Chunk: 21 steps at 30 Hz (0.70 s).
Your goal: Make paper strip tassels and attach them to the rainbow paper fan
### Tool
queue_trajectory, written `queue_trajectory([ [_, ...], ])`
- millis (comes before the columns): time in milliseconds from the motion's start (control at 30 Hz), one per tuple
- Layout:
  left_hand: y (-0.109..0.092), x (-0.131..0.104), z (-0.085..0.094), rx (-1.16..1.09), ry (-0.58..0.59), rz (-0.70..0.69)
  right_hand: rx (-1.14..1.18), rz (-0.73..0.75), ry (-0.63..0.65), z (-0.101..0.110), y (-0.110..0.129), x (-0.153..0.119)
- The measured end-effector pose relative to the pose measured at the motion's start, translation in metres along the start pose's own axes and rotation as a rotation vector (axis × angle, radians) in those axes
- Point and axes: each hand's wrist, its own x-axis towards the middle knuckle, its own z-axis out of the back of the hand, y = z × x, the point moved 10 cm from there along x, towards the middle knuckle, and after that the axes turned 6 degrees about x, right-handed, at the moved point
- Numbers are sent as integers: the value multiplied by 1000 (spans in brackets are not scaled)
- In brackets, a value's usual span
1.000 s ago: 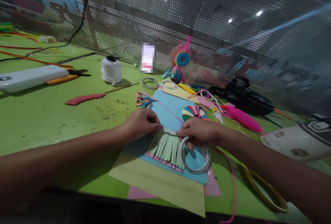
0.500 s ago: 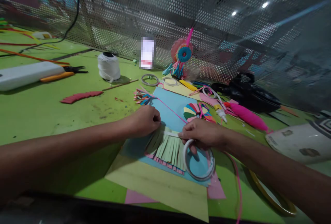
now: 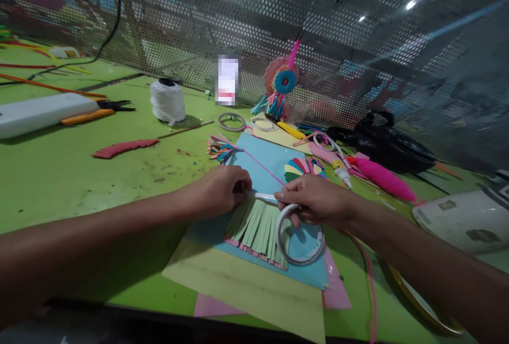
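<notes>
A short white strip of double-sided tape (image 3: 264, 196) runs between my two hands along the top edge of a pale green fringed paper (image 3: 254, 222). My left hand (image 3: 225, 190) is closed at the strip's left end, its fingertips partly hidden. My right hand (image 3: 314, 198) pinches the right end, and the tape roll (image 3: 279, 238) hangs under its fingers over the fringe's right side. Pink paper ends show below the green fringe. Underneath lies a light blue sheet (image 3: 258, 166), on top of a pale yellow sheet (image 3: 254, 280).
Behind my hands are a multicoloured paper tassel (image 3: 222, 148), a fanned paper piece (image 3: 295, 169) and a glue bottle (image 3: 341, 173). A white thread spool (image 3: 167, 103) and orange-handled pliers (image 3: 87, 116) stand left. Pink yarn (image 3: 384, 178) and a black bag (image 3: 389, 140) are right.
The tape roll has shifted slightly up and left with my right hand. My left hand has opened its curl a little, and more of the white strip shows between the hands.
</notes>
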Motion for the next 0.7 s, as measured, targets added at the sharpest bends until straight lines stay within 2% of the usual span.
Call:
queue_trajectory([
  [133,-5,-1,1,57,-18,-42,-58,-22,-41,-1,-1,3],
  [400,-9,-6,5,86,-55,-41,-154,-55,-80,-1,-5,4],
  [700,-18,-11,5,143,-71,-83,-99,-93,-129,0,-13,5],
])
